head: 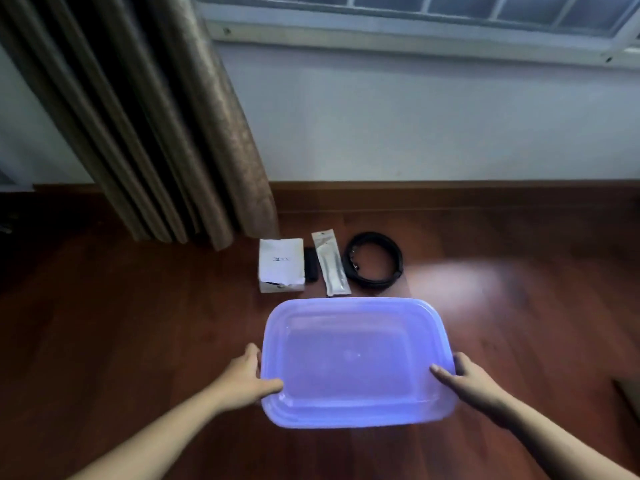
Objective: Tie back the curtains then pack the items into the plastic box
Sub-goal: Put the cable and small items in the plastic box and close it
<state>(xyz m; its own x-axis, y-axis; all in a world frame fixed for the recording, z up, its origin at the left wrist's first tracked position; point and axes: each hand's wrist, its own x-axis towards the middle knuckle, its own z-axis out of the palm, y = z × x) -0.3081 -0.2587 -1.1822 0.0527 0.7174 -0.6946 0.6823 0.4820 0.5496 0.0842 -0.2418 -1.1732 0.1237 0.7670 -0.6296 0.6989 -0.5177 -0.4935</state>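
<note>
Left hand [247, 377] and right hand [465, 377] grip the lid [356, 362], thumbs on top, other fingers hidden, probably curled under.

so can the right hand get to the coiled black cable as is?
Probably not yet: the right hand is gripping the plastic box, which sits between it and the coiled cable. Nothing covers the cable.

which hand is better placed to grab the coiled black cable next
Right, probably. The coiled black cable lies right of centre beyond the plastic box, on the right hand side. Both hands now grip the box.
</note>
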